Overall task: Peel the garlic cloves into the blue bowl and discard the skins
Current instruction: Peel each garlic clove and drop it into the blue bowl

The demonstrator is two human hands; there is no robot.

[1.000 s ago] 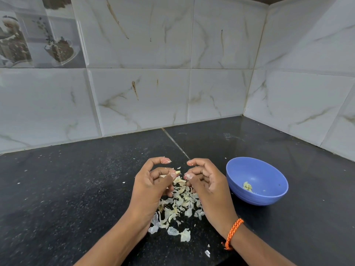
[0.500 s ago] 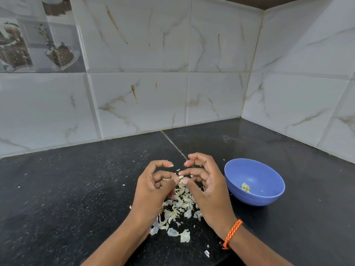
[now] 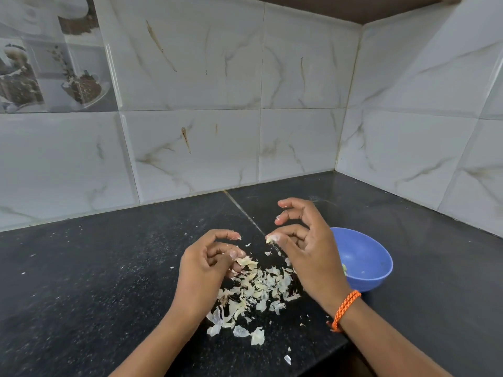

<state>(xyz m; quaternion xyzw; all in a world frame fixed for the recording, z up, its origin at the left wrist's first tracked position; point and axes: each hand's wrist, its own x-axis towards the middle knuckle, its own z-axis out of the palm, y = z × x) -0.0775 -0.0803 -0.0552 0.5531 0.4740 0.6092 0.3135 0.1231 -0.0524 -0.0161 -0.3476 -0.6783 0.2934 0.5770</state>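
I am holding my two hands apart above the heap of skins point(image 3: 255, 289) on the black desk point(image 3: 81, 281). My right hand point(image 3: 304, 254) is pinching a small pale garlic clove point(image 3: 269, 240) between thumb and fingertip; my left hand point(image 3: 206, 268) is curling round a loose skin point(image 3: 245, 261). The blue bowl point(image 3: 364, 257) is sitting just beyond my right hand, a few cloves inside. I am judging it best to check that no skin is clinging before carrying the clove over the rim and letting go low.

One head-worn camera looks forward and down, close over the tabletop point(image 3: 81, 281), facing the tiled wall corner point(image 3: 337, 164) at one o'clock.
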